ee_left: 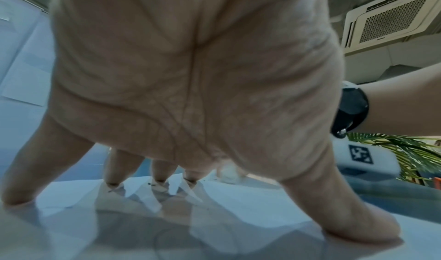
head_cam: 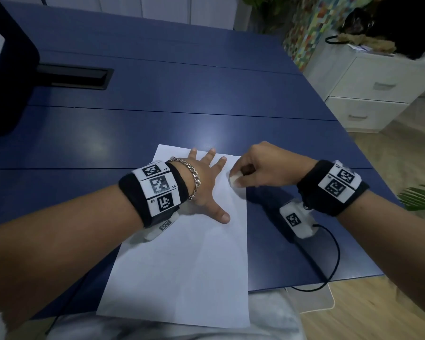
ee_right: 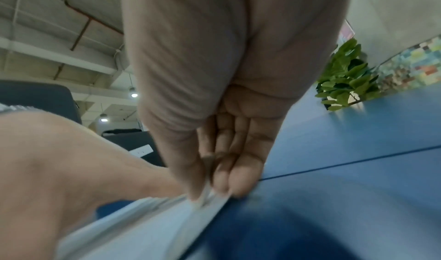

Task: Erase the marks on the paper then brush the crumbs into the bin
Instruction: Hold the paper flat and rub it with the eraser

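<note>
A white sheet of paper (head_cam: 182,266) lies on the blue table (head_cam: 206,99), its near end hanging over the front edge. My left hand (head_cam: 206,182) lies flat on the paper's upper part, fingers spread and straight, the fingertips (ee_left: 158,185) pressing the sheet. My right hand (head_cam: 238,179) pinches a small white eraser (head_cam: 233,179) and holds it down on the paper near its upper right corner. The wrist view shows the right hand (ee_right: 214,188) blurred at the paper's edge (ee_right: 195,213). I can make out no marks or crumbs, and no bin is in view.
A black object with a white label (head_cam: 0,65) stands at the table's far left, next to a black cable slot (head_cam: 76,77). White drawers (head_cam: 368,94) stand on the floor to the right. A black cable (head_cam: 334,261) hangs off the front edge.
</note>
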### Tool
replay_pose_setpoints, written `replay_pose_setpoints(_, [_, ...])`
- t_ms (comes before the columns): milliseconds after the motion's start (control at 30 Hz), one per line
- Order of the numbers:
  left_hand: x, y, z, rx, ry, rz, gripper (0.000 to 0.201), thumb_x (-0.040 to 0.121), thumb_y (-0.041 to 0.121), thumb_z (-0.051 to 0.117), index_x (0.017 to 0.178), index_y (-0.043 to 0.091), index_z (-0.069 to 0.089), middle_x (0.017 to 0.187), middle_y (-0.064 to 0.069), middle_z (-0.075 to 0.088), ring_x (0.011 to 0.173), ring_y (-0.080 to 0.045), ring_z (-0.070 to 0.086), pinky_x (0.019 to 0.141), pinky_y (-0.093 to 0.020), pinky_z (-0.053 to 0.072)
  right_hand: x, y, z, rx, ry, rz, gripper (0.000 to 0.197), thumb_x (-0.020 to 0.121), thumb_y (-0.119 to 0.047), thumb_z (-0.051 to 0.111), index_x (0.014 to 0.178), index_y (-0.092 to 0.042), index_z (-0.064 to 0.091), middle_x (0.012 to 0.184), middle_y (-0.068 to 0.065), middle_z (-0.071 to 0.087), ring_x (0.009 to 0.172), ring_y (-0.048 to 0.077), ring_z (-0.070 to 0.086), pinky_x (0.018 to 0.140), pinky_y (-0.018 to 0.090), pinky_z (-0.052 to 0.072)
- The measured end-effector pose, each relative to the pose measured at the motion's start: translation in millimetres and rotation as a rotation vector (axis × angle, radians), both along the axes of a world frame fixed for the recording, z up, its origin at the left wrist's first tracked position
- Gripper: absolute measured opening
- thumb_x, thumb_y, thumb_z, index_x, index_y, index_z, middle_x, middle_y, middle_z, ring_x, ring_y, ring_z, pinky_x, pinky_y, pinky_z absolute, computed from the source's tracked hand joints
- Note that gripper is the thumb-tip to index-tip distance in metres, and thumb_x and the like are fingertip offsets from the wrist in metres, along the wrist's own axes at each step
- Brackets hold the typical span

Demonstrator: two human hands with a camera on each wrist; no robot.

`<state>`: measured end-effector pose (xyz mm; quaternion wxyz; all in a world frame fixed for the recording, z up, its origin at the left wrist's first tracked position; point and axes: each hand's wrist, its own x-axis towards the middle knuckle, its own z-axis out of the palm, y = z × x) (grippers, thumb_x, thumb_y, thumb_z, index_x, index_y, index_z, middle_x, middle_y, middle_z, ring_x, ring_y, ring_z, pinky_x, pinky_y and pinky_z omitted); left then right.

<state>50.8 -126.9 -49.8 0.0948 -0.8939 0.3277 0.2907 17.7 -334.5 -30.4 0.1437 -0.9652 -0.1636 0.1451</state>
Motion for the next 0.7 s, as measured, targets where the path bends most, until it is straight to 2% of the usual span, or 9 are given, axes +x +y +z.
replay_pose_setpoints(100, [-0.2,-3.6,1.4,0.024,0.014,0.0,0.153,0.054,0.1,0.064,0.158,0.039,-0.03,0.168,0.008,-0.035,0.157,-0.042,-0.022,0.117,-0.073,0.026,5.4,-4.3,-2.6,0.019,-0.054,-0.068,0.022,0.092,-0.033,0.075,0.113,-0.029,0.081,0.07,-0.009,0.072,0.063,0.003,0.064,0.062,0.009,0.043])
replay_pose_setpoints(167, [0.1,-4.9,1.3,0.031,0.015,0.0,0.153,0.054,0.1,0.064,0.158,0.039,-0.031,0.168,0.008,-0.036,0.157,-0.042,-0.022,0.117,-0.074,0.026,5.9,-6.5,-6.2,0.005,-0.125,-0.11,0.024,0.092,-0.032,0.075,0.116,-0.028,0.08,0.078,-0.012,0.073,0.067,0.001,0.063,0.066,0.015,0.044])
replay_pose_setpoints(300, [0.1,-4.1,0.5,0.031,0.012,0.007,0.154,0.053,0.1,0.065,0.158,0.04,-0.03,0.168,0.008,-0.035,0.157,-0.042,-0.022,0.117,-0.075,0.025,-4.0,-1.9,1.2,0.053,0.067,-0.054,0.021,0.088,-0.031,0.079,0.109,-0.033,0.081,0.07,-0.007,0.073,0.061,0.006,0.068,0.061,0.01,0.046])
replay_pose_setpoints(367, [0.6,-5.2,0.2,0.033,0.014,0.003,0.154,0.053,0.1,0.065,0.158,0.04,-0.03,0.169,0.008,-0.034,0.157,-0.042,-0.022,0.116,-0.076,0.024,0.5,-5.1,0.1,0.043,0.018,-0.09,0.022,0.088,-0.031,0.078,0.11,-0.032,0.081,0.072,-0.008,0.075,0.063,0.005,0.068,0.063,0.011,0.046])
replay_pose_setpoints(467, [0.5,-5.8,0.5,0.031,0.016,0.002,0.154,0.053,0.099,0.065,0.158,0.039,-0.03,0.168,0.007,-0.035,0.157,-0.042,-0.022,0.116,-0.076,0.025,3.6,-7.0,-5.2,0.01,-0.138,-0.142,0.024,0.089,-0.029,0.076,0.112,-0.029,0.081,0.082,-0.013,0.076,0.071,-0.002,0.065,0.068,0.018,0.05])
replay_pose_setpoints(533, [0.0,-5.3,0.1,0.035,0.015,0.01,0.154,0.053,0.099,0.065,0.158,0.039,-0.03,0.168,0.008,-0.035,0.157,-0.042,-0.023,0.117,-0.075,0.024,-2.5,-1.9,-3.0,0.017,-0.058,-0.094,0.024,0.087,-0.027,0.076,0.11,-0.031,0.081,0.072,-0.013,0.072,0.065,0.001,0.065,0.062,0.011,0.045])
replay_pose_setpoints(600, [0.4,-5.6,-0.4,0.035,0.015,0.015,0.155,0.052,0.099,0.065,0.158,0.04,-0.03,0.168,0.008,-0.035,0.157,-0.042,-0.023,0.117,-0.075,0.024,-6.3,3.1,2.3,0.019,0.057,-0.045,0.024,0.087,-0.028,0.077,0.11,-0.034,0.081,0.068,-0.008,0.073,0.062,0.004,0.066,0.06,0.009,0.045])
replay_pose_setpoints(667, [0.6,-6.5,0.8,0.036,0.017,0.013,0.155,0.051,0.1,0.065,0.159,0.039,-0.03,0.169,0.008,-0.034,0.157,-0.042,-0.022,0.117,-0.075,0.024,-0.2,0.1,4.2,0.004,0.023,-0.077,0.024,0.088,-0.029,0.077,0.111,-0.031,0.081,0.073,-0.008,0.076,0.066,0.006,0.069,0.063,0.01,0.047])
replay_pose_setpoints(700, [0.7,-6.7,1.6,0.037,0.016,0.01,0.156,0.05,0.101,0.064,0.159,0.038,-0.029,0.168,0.009,-0.034,0.157,-0.041,-0.022,0.116,-0.076,0.024,3.6,-2.1,4.1,-0.01,-0.035,-0.11,0.024,0.089,-0.028,0.076,0.112,-0.029,0.081,0.078,-0.01,0.077,0.071,0.006,0.07,0.068,0.014,0.05])
